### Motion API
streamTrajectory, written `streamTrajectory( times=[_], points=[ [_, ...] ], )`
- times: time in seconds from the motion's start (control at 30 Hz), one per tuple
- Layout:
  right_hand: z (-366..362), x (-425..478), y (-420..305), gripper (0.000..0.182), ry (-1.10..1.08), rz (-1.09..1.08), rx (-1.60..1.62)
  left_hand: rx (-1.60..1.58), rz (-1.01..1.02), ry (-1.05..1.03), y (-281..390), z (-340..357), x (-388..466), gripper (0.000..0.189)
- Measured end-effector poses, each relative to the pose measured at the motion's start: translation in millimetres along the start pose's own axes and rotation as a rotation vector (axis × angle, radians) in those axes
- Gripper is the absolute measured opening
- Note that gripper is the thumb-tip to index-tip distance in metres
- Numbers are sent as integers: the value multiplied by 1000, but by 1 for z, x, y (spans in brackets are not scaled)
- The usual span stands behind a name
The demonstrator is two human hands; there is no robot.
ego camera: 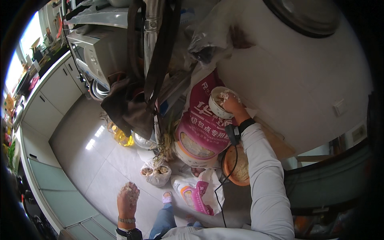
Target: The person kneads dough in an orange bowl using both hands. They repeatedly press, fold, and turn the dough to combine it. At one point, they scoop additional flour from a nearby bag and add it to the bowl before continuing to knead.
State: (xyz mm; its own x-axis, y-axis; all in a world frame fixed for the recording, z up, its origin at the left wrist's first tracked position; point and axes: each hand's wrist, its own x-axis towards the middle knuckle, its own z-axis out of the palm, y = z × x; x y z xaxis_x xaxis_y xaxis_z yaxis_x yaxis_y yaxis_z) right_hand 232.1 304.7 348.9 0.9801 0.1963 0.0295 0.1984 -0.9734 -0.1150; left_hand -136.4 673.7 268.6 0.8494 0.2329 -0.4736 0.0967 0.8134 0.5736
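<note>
My right hand (pixel 233 103) grips a patterned white bowl (pixel 222 111) at its rim, its fingers reaching inside. Pale dough or wet flour clings to those fingers. Behind the bowl is a large magenta-and-white flour sack (pixel 198 132) bearing writing. Below my right forearm, an orange-brown basin (pixel 237 165) contains a pale floury mass, partly covered by the sleeve. Away to the left, my left hand (pixel 128 196) hangs above the floor, thickly coated with dough. No object shows in it; its fingers are too crusted and foreshortened to tell how far they are closed.
A crumpled flour bag (pixel 198 192) and a knotted plastic bag (pixel 156 173) lie on the tiles. Beyond stand an oil bottle (pixel 121 136) and a metal rack post (pixel 151 36) with a hanging dark bag (pixel 129 105). A black cable (pixel 220 198) dangles from my right wrist.
</note>
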Motion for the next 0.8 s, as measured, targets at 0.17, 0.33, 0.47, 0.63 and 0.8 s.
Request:
streamTrajectory(
  times=[0.17,0.33,0.47,0.63,0.8],
  points=[
    [30,14,34,32,47,-63,48,-2,-77,-31,-6,5,21,11],
    [24,12,35,29,277,78,325,-65,-127,-177,-11,-6,41,20],
    [9,9,30,29,167,78,139,-55,-176,-166,-14,-3,47,19],
    [12,-1,23,32,188,140,698,-7,-231,-158,-21,1,52,21],
    [57,22,127,32,72,121,1494,120,-341,-212,-47,51,49,23]
  ],
)
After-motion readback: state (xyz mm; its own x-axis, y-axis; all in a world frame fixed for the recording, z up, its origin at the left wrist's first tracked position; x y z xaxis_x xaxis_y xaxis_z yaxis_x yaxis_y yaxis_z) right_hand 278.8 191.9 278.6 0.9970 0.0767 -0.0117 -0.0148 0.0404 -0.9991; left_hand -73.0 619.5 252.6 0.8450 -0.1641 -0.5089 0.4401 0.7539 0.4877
